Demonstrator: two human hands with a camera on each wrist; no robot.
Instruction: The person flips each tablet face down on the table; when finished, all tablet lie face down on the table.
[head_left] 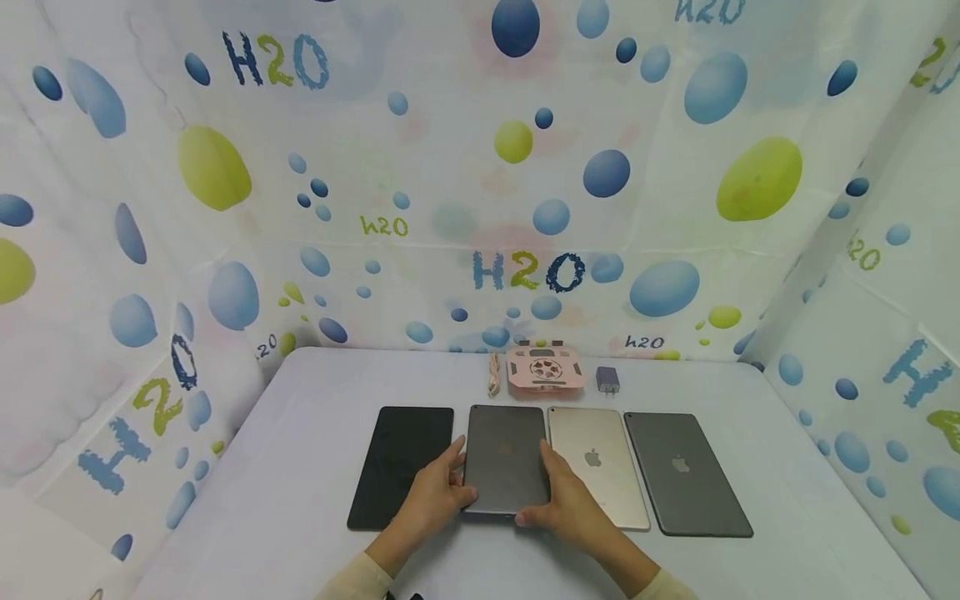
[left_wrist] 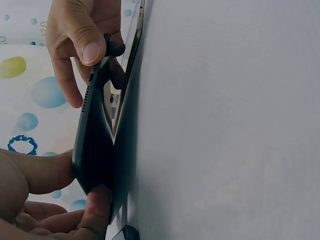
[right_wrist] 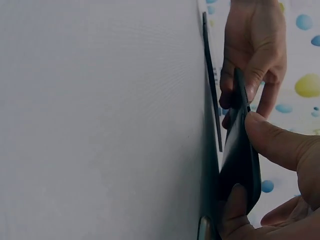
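Note:
Both hands hold a dark grey tablet by its sides, its back facing up. The left hand pinches the left edge, thumb near the lower corner. The right hand grips the right edge, thumb at the lower right corner. In the left wrist view the tablet is tilted, raised off the white surface, between the left hand and the right hand. In the right wrist view the right hand pinches the tablet, with the left hand beyond it.
A black tablet lies to the left; a gold tablet and another grey one lie to the right. Behind are a pink cable, a pink stand and a dark charger plug. The table is white.

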